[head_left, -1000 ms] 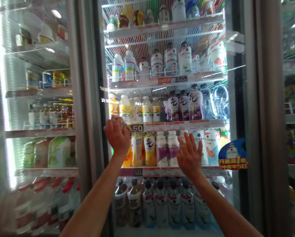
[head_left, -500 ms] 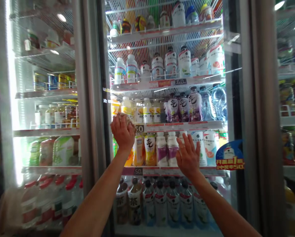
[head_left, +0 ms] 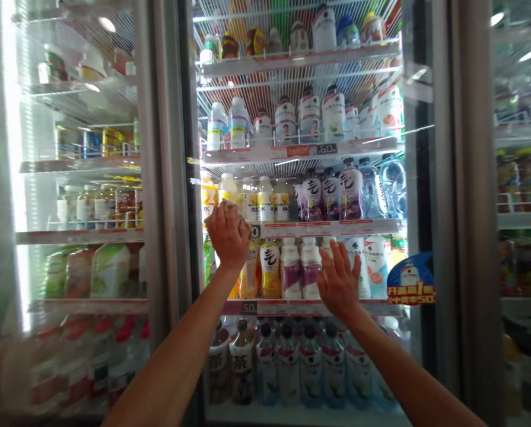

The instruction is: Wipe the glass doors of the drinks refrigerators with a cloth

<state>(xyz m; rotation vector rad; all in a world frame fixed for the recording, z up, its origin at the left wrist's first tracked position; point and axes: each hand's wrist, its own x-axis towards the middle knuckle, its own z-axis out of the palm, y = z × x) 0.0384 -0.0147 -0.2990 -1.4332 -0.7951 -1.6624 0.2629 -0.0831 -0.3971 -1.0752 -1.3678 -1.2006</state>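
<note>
I face the glass door [head_left: 376, 196] of a drinks cooler. My left hand [head_left: 226, 234] presses a crumpled beige cloth [head_left: 239, 215] against the glass, at the height of the shelf with yellow bottles [head_left: 229, 193]; its fingers are closed round the cloth. My right hand [head_left: 340, 279] lies flat on the glass lower and to the right, fingers spread, holding nothing, in front of white and purple bottles [head_left: 301, 267].
A grey door frame [head_left: 165, 178] separates this door from a left cooler door [head_left: 78, 207] with cans and bottles. Another frame [head_left: 467, 207] stands at the right. A blue promotional sticker [head_left: 412, 280] sits on the glass. Tea bottles [head_left: 242, 362] fill the bottom shelf.
My left hand with the cloth has slid to the right and slightly up along the glass. My right hand has stayed flat in almost the same spot.
</note>
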